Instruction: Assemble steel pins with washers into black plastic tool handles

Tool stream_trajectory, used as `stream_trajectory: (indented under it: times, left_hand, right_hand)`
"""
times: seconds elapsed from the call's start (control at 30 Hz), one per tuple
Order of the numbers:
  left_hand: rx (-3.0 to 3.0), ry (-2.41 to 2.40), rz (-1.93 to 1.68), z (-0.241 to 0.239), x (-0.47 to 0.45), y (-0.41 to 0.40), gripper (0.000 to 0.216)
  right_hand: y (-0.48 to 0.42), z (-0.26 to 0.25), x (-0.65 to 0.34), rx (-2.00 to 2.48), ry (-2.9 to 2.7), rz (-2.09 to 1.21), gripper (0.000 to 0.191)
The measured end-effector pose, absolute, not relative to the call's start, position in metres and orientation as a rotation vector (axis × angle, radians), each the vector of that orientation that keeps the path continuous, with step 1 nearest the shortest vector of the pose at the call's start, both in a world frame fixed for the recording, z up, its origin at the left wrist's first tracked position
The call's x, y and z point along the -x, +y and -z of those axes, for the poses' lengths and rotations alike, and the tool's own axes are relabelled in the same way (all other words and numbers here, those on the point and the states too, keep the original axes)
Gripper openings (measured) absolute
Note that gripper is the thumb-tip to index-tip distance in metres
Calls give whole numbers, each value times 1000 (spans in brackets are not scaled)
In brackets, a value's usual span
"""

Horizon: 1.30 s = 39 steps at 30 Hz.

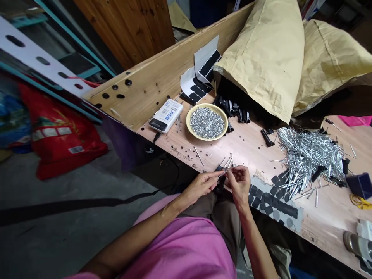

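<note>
My left hand [207, 183] and my right hand [238, 181] meet at the front edge of the table, fingertips touching. The right thumb and index finger are pinched together on something too small to make out. My left index finger reaches to that pinch, with its other fingers curled; what it holds is hidden. Just behind and below the fingers are black plastic pieces [220, 185] with thin metal pins [229, 161] pointing away from me. Beyond them stands a yellow bowl [188, 130] full of small silvery metal pieces [207, 122]. One loose pin [199, 155] lies nearer.
At right is a large heap of metal pins [312, 155]. A sheet of black adhesive pads [273, 203] lies along the front edge. A white power bank [167, 115] sits left of the bowl. Big tan sacks [267, 50] spill black parts [232, 108]. A wooden board [162, 83] walls the back.
</note>
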<state>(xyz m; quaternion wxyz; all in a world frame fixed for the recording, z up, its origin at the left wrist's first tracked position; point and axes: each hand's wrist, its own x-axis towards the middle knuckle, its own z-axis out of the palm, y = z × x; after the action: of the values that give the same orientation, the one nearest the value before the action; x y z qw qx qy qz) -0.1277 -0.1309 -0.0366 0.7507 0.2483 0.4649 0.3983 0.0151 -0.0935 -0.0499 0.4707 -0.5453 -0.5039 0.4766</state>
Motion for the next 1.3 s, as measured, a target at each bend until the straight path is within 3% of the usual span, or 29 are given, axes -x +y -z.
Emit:
stream_trajectory:
  times: [0.17,0.3,0.73,0.9,1.03,1.13,1.3]
  left_hand:
    - [-555,1045,-865,35,124,-131,75]
    - [-561,1027,-848,32,125,-129,73]
    - [-500,845,-677,21,132,-123,57]
    - [-527,938,-714,21,126,-119,58]
    - [-530,943,-745,19,120,-116,60]
    - [-569,950,-790,16,115,-116,61]
    - [-646,980,-846,14,106,-113,69]
  right_hand:
    - [-98,48,-23,1286,-1584,-886,7]
    - [-97,41,-31,1207,-1797,-766,10]
    - [-79,8,-49,1088,-1682,-1366,26]
    - [-84,14,-41,1156,-1713,-1088,12]
    - [-89,17,-37,1164,-1775,-805,13]
    - [-90,21,-34,1253,-1581,-827,7]
    - [-89,28,-29,1307,-1306,-868,15]
